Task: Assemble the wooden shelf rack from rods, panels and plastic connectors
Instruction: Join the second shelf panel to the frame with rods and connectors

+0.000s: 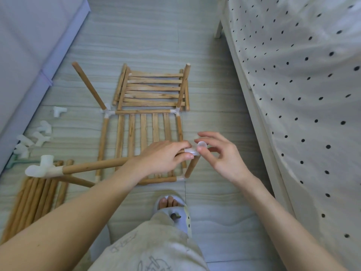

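Observation:
A partly built rack frame (142,112) lies on the floor, its slatted panel (144,130) framed by rods and white plastic connectors. Two rods stand up from its far corners (88,86) (183,87). My left hand (166,155) grips the right end of a horizontal rod (93,165) whose left end carries a white connector (42,169). My right hand (214,153) pinches a translucent white connector (197,148) at that rod's right end, above a short upright rod (192,166). A second slatted panel (154,89) lies behind the frame.
Loose white connectors (37,133) lie on the floor at left, one more (58,110) farther back. A bundle of spare rods (33,200) lies at lower left. A grey sofa (29,45) borders the left, a dotted bedsheet (302,94) the right. My slippered foot (173,208) is below.

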Demonstrator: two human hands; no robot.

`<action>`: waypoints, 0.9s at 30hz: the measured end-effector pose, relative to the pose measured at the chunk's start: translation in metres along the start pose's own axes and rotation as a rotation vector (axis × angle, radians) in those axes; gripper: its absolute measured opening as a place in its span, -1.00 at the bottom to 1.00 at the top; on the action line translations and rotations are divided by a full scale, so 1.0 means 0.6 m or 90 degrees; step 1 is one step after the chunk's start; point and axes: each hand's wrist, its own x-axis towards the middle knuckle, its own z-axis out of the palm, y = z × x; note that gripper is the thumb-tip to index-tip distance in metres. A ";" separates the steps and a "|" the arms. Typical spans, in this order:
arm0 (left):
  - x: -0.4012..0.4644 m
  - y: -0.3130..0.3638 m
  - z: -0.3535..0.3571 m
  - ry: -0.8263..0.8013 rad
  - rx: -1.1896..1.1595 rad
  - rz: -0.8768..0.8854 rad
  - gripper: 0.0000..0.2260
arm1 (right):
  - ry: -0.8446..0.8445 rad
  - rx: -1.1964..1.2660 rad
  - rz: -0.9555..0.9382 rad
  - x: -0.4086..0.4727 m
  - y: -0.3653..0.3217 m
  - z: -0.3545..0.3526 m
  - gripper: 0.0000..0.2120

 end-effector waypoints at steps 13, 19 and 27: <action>0.001 0.004 0.001 -0.017 0.033 -0.011 -0.76 | 0.092 -0.070 -0.033 -0.005 0.024 0.034 -0.83; 0.008 0.006 -0.001 -0.014 -0.002 0.003 -0.83 | 0.145 0.046 0.004 -0.012 0.040 0.052 -0.74; 0.015 0.015 -0.013 -0.022 -0.083 -0.108 -0.29 | -0.004 0.026 0.169 -0.018 0.092 0.097 -0.73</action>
